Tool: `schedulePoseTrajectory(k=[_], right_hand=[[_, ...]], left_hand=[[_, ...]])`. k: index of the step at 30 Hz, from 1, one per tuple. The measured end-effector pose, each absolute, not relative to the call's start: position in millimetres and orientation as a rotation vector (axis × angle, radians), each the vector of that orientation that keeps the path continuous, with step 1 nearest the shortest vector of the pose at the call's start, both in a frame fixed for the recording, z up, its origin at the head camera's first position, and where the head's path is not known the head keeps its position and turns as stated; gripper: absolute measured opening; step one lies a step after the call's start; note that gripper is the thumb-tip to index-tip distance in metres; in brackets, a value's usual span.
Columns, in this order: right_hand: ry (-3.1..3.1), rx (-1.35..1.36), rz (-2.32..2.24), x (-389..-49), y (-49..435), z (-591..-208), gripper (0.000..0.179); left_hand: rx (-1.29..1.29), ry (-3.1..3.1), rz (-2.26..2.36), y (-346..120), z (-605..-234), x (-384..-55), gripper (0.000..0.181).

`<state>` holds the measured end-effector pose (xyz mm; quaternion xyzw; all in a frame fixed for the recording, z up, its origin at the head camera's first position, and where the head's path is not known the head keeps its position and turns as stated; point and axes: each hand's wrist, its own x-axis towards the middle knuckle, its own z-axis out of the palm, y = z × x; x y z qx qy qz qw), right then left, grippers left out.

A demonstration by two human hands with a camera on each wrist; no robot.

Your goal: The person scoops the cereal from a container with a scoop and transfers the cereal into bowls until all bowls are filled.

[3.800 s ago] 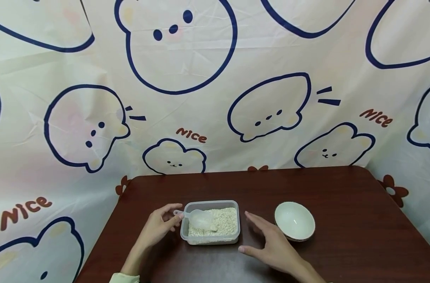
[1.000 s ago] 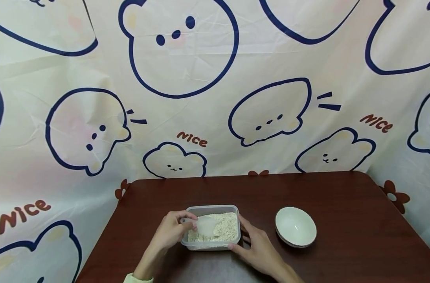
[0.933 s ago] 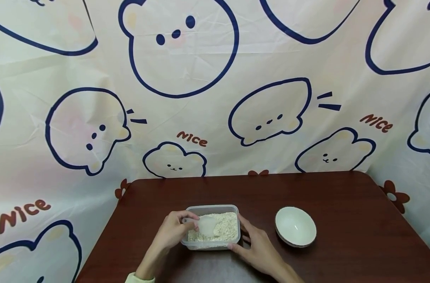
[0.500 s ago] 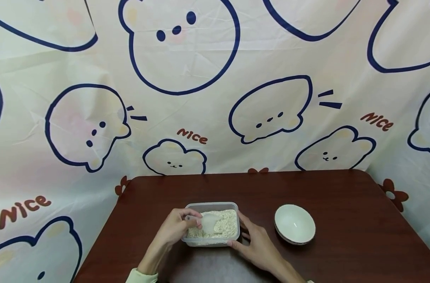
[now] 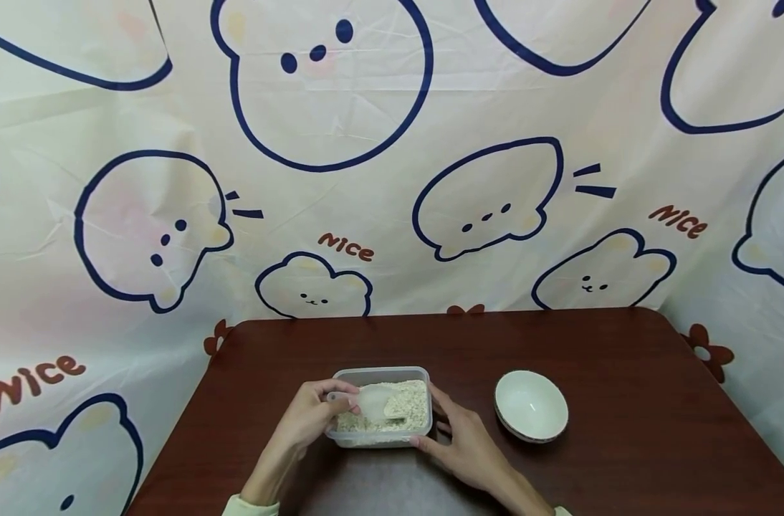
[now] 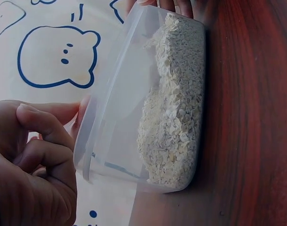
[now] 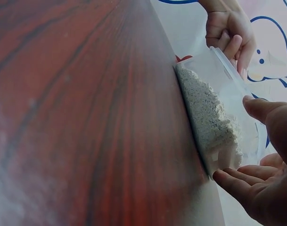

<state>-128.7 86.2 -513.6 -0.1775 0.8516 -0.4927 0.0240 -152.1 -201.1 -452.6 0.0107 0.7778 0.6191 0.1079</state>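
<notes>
A clear plastic container filled with rolled oats stands on the table. My left hand pinches the handle of a translucent white scoop over the container's left rim. The scoop's bowl is at the oats, with some oats at its right edge; its underside is hidden in the head view. My right hand holds the container's right end, thumb at the front corner and fingers along the side. In the right wrist view, the thumb lies by the rim and the fingertips touch the lower wall.
A white bowl stands on the dark brown table, to the right of my right hand. Behind the table hangs a pale cloth printed with blue cartoon outlines.
Since the earliest frame, my right hand has come to hold the container, and my left hand has moved right with the scoop, its fingers now above the rim. Lately the scoop shifted slightly left.
</notes>
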Motion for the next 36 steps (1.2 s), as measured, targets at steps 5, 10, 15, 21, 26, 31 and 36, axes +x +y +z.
schedulePoseTrajectory(k=[5,10,15,21,26,31,36], right_hand=[[2.638,-0.563,-1.532,-128.4,87.1,-514.3,0.096],[2.638,-0.574,-1.546,-126.5,89.2,-513.6,0.092],[2.638,-0.58,-1.582,-123.7,94.5,-508.0,0.086],[2.63,-0.538,-1.599,-120.9,106.3,-496.7,0.084],[2.637,-0.525,-1.626,-117.1,119.4,-485.5,0.085],[2.68,-0.474,-1.657,-111.7,134.6,-475.7,0.083],[2.741,-0.452,-1.648,-107.3,150.1,-469.2,0.08]], left_hand=[[0.0,2.279,1.84,-203.8,-453.3,-150.0,0.025],[-0.045,2.287,1.855,-208.1,-454.1,-149.0,0.025],[-0.072,2.242,1.882,-213.3,-454.5,-148.5,0.028],[-0.073,2.189,1.953,-217.0,-453.4,-148.2,0.031],[-0.068,2.167,1.978,-216.5,-448.4,-147.7,0.03],[-0.047,2.158,1.989,-214.0,-443.4,-147.1,0.028],[-0.042,2.132,2.012,-211.4,-439.4,-147.6,0.026]])
